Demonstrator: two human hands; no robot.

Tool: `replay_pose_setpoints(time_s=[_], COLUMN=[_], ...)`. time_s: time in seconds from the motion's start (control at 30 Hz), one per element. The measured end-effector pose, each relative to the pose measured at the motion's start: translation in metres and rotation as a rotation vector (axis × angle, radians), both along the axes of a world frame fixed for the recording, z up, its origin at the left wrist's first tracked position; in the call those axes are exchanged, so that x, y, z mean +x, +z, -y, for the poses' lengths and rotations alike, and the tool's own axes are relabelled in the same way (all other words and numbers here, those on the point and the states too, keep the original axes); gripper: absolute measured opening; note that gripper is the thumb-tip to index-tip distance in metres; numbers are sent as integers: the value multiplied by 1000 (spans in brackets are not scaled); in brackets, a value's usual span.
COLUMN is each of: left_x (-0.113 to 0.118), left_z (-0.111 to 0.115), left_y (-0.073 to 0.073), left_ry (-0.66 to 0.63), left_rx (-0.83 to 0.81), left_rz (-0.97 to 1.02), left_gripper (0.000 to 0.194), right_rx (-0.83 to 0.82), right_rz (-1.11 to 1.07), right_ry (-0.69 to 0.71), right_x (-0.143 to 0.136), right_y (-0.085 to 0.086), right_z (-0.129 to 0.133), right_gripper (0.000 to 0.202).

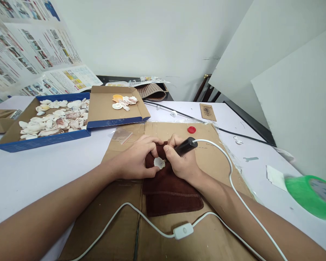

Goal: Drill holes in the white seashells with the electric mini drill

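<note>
A small white shell [159,163] lies on a folded dark brown cloth [174,197] at the middle of the view. My left hand [141,157] presses the cloth and holds the shell between thumb and fingers. Wrapped round a black pen-like tool [185,146] with a white cord, my right hand [183,159] is just right of the shell. The tool's tip reaches the shell's right edge; its exact contact is hard to make out. Under the cloth lies a brown cardboard sheet [157,235].
A blue box [43,141] of shells stands at the left, beside its lid [103,105] with several shells. A white cord switch [183,231] lies in front. Rightward are a red cap [191,129], a small wrench [250,159] and green tape [301,192].
</note>
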State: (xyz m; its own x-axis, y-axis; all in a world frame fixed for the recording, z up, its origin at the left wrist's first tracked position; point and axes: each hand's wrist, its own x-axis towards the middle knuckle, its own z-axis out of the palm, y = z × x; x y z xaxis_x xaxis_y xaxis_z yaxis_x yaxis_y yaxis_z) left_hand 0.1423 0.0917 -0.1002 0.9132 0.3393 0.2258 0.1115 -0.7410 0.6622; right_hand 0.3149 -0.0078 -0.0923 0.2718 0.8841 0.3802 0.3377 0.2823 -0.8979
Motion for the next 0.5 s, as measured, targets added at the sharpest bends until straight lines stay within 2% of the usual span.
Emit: replay_pose_setpoints(time_s=[0.5], left_x=[-2], left_z=[-1], left_y=[0], left_ry=[1], left_rx=[45], left_rz=[-6], left_gripper=[26], right_rx=[3], right_rz=[41], right_ry=[-14], right_x=[2], right_y=[3], right_z=[2], right_gripper=[29])
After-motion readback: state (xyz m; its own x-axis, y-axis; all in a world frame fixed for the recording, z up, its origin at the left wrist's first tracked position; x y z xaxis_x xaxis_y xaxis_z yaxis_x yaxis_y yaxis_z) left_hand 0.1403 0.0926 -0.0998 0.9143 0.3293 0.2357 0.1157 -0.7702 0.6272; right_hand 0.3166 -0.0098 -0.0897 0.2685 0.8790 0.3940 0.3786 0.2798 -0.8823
